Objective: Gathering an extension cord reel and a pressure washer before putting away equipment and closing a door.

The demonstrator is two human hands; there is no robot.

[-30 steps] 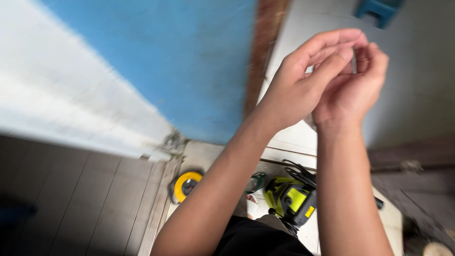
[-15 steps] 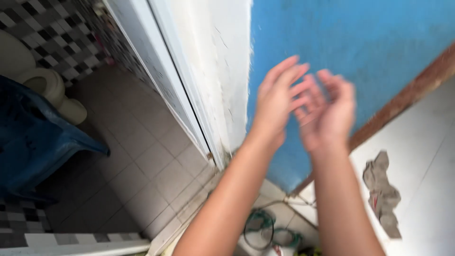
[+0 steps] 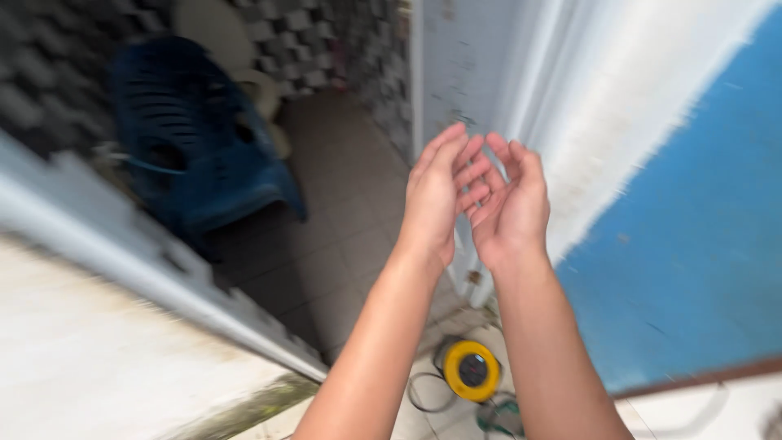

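Filling the right of my view was a blue wall (image 3: 700, 269) with a white door frame (image 3: 562, 122) beside it. A blue plastic chair (image 3: 195, 155) stood on the tiled floor (image 3: 342, 212). My left hand (image 3: 436, 195) and right hand (image 3: 509, 208) were raised together, fingers touching, loosely spread, grasping nothing. Below lay a yellow reel (image 3: 471, 371).

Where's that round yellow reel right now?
The yellow reel lies on the floor at the bottom of the head view, showing between the person's two forearms, at the foot of the white door frame beside the blue wall.
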